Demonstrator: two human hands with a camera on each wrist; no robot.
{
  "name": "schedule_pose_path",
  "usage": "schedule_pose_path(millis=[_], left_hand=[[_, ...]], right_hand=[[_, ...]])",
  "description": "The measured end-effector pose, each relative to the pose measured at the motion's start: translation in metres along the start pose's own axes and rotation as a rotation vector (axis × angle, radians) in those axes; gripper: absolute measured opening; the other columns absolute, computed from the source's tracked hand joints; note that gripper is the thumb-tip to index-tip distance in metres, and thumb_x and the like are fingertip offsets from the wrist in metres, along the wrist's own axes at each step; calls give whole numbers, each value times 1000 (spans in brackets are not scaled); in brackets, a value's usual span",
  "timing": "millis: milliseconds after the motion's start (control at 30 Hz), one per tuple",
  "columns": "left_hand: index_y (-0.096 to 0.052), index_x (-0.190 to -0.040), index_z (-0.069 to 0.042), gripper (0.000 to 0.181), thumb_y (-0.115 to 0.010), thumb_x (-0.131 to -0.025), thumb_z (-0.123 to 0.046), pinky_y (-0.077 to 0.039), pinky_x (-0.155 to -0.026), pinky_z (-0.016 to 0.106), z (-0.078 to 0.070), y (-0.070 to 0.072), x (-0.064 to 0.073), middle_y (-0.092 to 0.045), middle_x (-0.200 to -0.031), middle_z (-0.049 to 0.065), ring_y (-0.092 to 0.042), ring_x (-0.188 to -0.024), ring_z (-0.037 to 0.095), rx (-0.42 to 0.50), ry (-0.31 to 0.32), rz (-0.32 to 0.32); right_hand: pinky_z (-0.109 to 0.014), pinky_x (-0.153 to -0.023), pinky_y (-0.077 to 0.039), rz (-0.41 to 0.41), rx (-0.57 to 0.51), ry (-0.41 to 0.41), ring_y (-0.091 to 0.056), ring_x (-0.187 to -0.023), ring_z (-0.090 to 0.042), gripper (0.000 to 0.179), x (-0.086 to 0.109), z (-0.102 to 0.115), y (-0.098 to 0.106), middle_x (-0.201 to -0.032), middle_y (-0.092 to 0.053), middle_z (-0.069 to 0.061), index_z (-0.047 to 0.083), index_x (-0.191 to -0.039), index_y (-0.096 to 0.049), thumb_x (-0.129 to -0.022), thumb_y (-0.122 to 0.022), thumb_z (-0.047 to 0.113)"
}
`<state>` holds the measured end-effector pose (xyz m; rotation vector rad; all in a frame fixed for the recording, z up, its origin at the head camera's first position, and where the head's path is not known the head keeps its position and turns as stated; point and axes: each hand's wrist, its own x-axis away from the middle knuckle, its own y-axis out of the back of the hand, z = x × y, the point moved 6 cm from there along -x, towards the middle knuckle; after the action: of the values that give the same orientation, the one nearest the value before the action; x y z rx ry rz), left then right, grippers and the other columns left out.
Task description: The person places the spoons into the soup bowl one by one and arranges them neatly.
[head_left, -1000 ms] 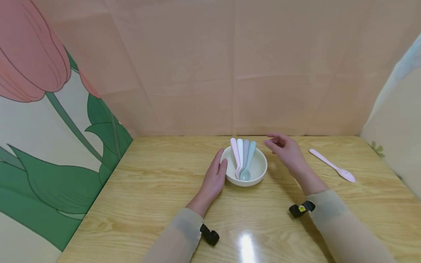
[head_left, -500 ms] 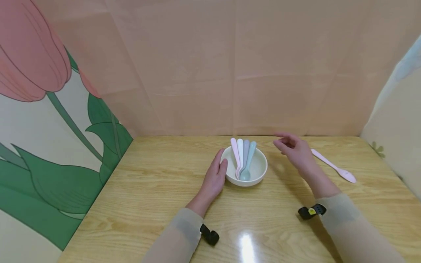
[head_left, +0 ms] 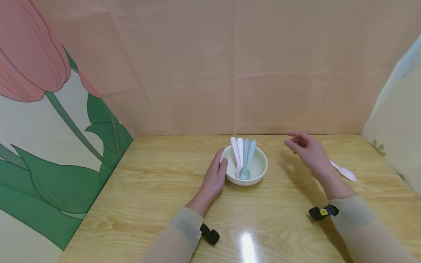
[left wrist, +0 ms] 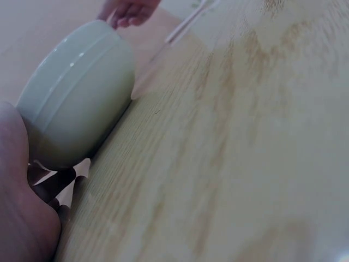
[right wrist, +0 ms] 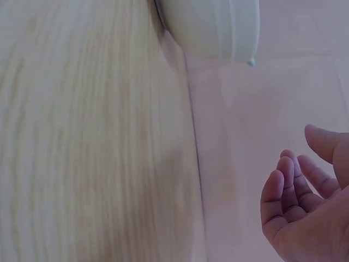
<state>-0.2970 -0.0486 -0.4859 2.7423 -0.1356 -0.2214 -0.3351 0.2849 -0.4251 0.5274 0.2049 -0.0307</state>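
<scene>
A cream bowl [head_left: 260, 168] sits on the wooden table, holding several spoons: a pink one [head_left: 234, 149], a white one [head_left: 240, 148], a lavender one [head_left: 246, 149] and a teal one [head_left: 251, 153], handles leaning on the far rim. My left hand [head_left: 213, 175] holds the bowl's left side; in the left wrist view its fingers curve round the bowl's outer wall [left wrist: 82, 103]. My right hand [head_left: 307, 153] hovers right of the bowl, fingers loosely curled and holding nothing. Partly hidden behind that wrist, a pink spoon [head_left: 346, 173] lies on the table.
The wooden table [head_left: 148, 190] meets a pinkish-beige backdrop [head_left: 184, 91] at its far edge. A tulip-printed panel [head_left: 72, 190] borders the left side, and a pale panel [head_left: 401, 120] the right.
My right hand has moved rightward, away from the bowl and towards the pink spoon on the table, now covering that spoon's handle. My left hand and the bowl have stayed in place.
</scene>
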Motion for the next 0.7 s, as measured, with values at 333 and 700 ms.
schedule_pose_path(millis=[333,700], left_hand=[[-27,-177,-35,58,-35,-121,-47,-24,-134,45,0,0,-1,-31,-179,-8,-27,-164,16,-9,21,4],[-28,-177,-31,59,-35,-121,-47,-24,-134,46,0,0,0,-31,-179,-7,-26,-165,17,-8,15,2]], right_hand=[[-9,-81,-53,-8,3,-43,-63,-97,-1,65,1,-8,26,-126,-62,1,7,-163,-50,-113,-63,45],[-9,-81,-56,-17,-177,-69,-62,-97,-1,35,-2,-24,50,-114,-67,21,30,-147,-60,-113,-67,31]])
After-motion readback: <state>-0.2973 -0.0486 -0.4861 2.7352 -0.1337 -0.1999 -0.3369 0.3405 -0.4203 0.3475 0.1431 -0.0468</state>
